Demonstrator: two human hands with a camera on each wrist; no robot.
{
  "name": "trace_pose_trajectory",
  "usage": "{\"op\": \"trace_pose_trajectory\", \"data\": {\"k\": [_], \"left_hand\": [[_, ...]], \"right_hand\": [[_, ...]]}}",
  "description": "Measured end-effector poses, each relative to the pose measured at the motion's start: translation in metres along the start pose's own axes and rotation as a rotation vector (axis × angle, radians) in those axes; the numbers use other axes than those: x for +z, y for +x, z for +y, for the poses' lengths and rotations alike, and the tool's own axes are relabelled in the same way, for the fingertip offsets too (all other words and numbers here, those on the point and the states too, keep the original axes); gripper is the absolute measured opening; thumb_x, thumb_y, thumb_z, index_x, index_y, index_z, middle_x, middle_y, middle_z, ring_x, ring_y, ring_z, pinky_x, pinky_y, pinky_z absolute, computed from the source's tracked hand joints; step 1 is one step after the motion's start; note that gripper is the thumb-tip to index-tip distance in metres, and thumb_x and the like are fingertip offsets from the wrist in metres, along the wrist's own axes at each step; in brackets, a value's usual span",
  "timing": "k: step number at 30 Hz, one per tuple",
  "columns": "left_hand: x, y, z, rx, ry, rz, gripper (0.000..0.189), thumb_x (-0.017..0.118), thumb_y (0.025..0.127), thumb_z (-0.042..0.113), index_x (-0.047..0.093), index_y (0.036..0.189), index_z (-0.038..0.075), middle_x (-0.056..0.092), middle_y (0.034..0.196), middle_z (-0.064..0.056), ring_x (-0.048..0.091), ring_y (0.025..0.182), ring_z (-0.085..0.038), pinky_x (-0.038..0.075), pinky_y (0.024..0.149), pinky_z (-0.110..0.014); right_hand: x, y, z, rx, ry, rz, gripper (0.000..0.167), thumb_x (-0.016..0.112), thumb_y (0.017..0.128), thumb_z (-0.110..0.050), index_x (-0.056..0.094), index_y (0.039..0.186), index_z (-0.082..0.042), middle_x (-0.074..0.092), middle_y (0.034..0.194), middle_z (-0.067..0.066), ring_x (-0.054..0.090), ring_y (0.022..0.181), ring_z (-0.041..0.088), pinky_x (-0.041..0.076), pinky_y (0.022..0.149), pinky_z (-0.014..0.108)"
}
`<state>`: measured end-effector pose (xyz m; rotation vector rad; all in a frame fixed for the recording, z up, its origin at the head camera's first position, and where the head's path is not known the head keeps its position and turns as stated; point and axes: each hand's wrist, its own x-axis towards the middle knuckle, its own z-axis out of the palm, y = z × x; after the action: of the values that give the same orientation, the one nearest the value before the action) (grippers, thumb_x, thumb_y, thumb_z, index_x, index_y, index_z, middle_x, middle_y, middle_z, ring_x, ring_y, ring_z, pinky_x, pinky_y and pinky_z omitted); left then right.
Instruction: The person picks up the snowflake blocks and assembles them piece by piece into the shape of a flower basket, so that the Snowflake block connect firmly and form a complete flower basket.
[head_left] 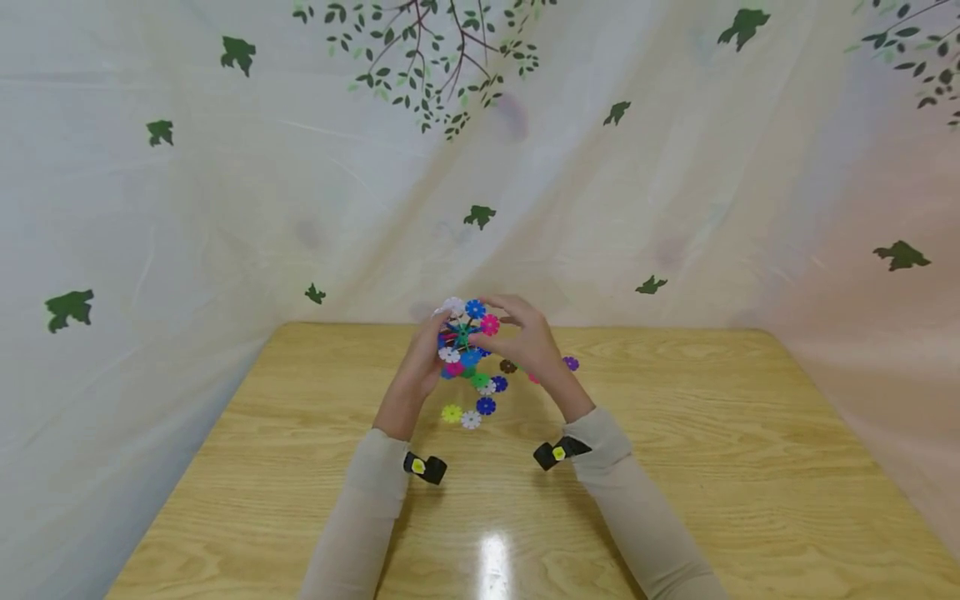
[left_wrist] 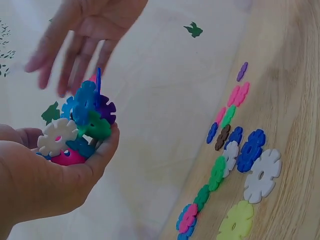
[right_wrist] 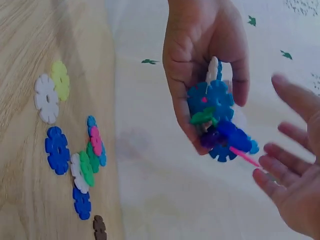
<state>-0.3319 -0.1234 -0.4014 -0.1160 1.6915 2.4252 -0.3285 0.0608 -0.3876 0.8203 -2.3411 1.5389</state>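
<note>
My left hand [head_left: 420, 362] holds a ball-like cluster of interlocked snowflake discs [left_wrist: 86, 105] above the table. Blue, green, white, purple and pink discs show in it, slotted together at different angles. In the left wrist view the cluster sits cupped between palm, thumb and fingers. Close beside it hovers my right hand [right_wrist: 300, 175], fingers spread and slightly bent, gripping nothing. Its fingertips are right by a pink disc [right_wrist: 245, 156] that juts edge-on from the cluster in the right wrist view. Part of the cluster is hidden behind the left fingers.
Loose snowflake discs lie on the wooden table [head_left: 300, 467] under the hands: yellow [left_wrist: 236, 222], white [left_wrist: 263, 176], blue [left_wrist: 251, 150], green [left_wrist: 217, 173], brown [right_wrist: 99, 228] and purple [left_wrist: 242, 71] ones. A pale curtain [head_left: 225, 208] with leaf and bird prints hangs behind the table.
</note>
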Motion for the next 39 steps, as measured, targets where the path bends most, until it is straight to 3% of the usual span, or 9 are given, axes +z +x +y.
{"op": "trace_pose_trajectory", "data": {"k": [7, 11, 14, 20, 24, 28, 33, 36, 39], "left_hand": [[0.003, -0.002, 0.001, -0.005, -0.087, -0.137, 0.05, 0.029, 0.112, 0.038, 0.041, 0.149, 0.006, 0.057, 0.121, -0.001, 0.063, 0.099, -0.007, 0.055, 0.08, -0.021], [0.006, -0.006, 0.002, 0.006, -0.121, -0.178, 0.048, 0.028, 0.111, 0.04, 0.047, 0.139, 0.006, 0.059, 0.115, -0.001, 0.066, 0.095, -0.008, 0.057, 0.08, -0.022], [0.005, -0.007, 0.003, 0.003, -0.104, -0.192, 0.056, 0.028, 0.109, 0.044, 0.048, 0.139, 0.001, 0.062, 0.109, -0.003, 0.068, 0.091, -0.012, 0.059, 0.081, -0.024], [-0.001, -0.009, 0.006, 0.016, -0.043, -0.199, 0.059, 0.029, 0.108, 0.047, 0.045, 0.136, -0.001, 0.069, 0.098, -0.003, 0.073, 0.087, -0.016, 0.062, 0.084, -0.029], [-0.004, -0.009, 0.007, 0.044, -0.035, -0.184, 0.052, 0.03, 0.109, 0.046, 0.049, 0.128, 0.001, 0.073, 0.095, -0.002, 0.074, 0.09, -0.017, 0.061, 0.088, -0.031], [-0.004, -0.008, 0.006, 0.077, -0.054, -0.163, 0.053, 0.03, 0.109, 0.047, 0.044, 0.139, 0.006, 0.066, 0.112, -0.005, 0.066, 0.106, -0.021, 0.054, 0.104, -0.041], [0.001, -0.009, 0.003, 0.085, -0.216, -0.304, 0.073, 0.026, 0.104, 0.062, 0.031, 0.156, 0.01, 0.043, 0.15, -0.013, 0.046, 0.133, -0.026, 0.033, 0.12, -0.05], [0.003, -0.011, 0.003, 0.066, -0.335, -0.371, 0.068, 0.038, 0.103, 0.062, 0.042, 0.149, 0.011, 0.044, 0.147, -0.013, 0.049, 0.13, -0.023, 0.042, 0.114, -0.041], [0.004, -0.012, 0.002, 0.086, -0.399, -0.387, 0.041, 0.052, 0.103, 0.04, 0.051, 0.133, 0.011, 0.053, 0.13, -0.008, 0.057, 0.116, -0.018, 0.054, 0.099, -0.031]], "right_hand": [[0.01, -0.003, -0.007, -0.231, -0.282, -0.226, 0.084, 0.095, 0.07, -0.019, 0.057, 0.144, -0.008, 0.045, 0.158, 0.013, 0.031, 0.153, 0.033, 0.028, 0.124, 0.056], [0.011, -0.004, -0.006, -0.309, -0.487, -0.199, 0.071, 0.089, 0.077, -0.011, 0.06, 0.142, -0.007, 0.052, 0.152, 0.015, 0.041, 0.147, 0.036, 0.028, 0.123, 0.056], [0.008, -0.003, -0.004, -0.301, -0.474, -0.163, 0.061, 0.083, 0.083, -0.003, 0.061, 0.14, -0.005, 0.057, 0.147, 0.017, 0.047, 0.143, 0.037, 0.033, 0.122, 0.053], [-0.006, -0.002, -0.003, -0.171, -0.137, -0.13, 0.057, 0.075, 0.09, 0.0, 0.056, 0.144, -0.003, 0.057, 0.147, 0.018, 0.054, 0.137, 0.035, 0.051, 0.107, 0.045], [-0.013, 0.0, -0.002, -0.042, 0.143, -0.124, 0.044, 0.07, 0.096, -0.006, 0.061, 0.138, -0.002, 0.065, 0.135, 0.018, 0.065, 0.12, 0.027, 0.059, 0.092, 0.035], [-0.014, -0.001, -0.003, 0.073, 0.42, -0.141, 0.036, 0.064, 0.099, -0.004, 0.059, 0.135, 0.002, 0.068, 0.122, 0.013, 0.068, 0.105, 0.016, 0.058, 0.091, 0.028], [-0.006, -0.002, -0.008, 0.192, 0.789, -0.236, 0.047, 0.055, 0.103, -0.002, 0.042, 0.147, 0.01, 0.066, 0.126, 0.002, 0.065, 0.115, 0.012, 0.056, 0.099, 0.028], [-0.001, -0.002, -0.009, 0.257, 0.913, -0.286, 0.054, 0.053, 0.106, -0.01, 0.033, 0.153, 0.006, 0.062, 0.133, 0.001, 0.063, 0.121, 0.012, 0.054, 0.102, 0.028], [0.002, -0.002, -0.008, 0.298, 0.909, -0.293, 0.052, 0.048, 0.109, -0.016, 0.032, 0.156, 0.001, 0.057, 0.142, 0.008, 0.062, 0.124, 0.013, 0.054, 0.104, 0.03]]}}
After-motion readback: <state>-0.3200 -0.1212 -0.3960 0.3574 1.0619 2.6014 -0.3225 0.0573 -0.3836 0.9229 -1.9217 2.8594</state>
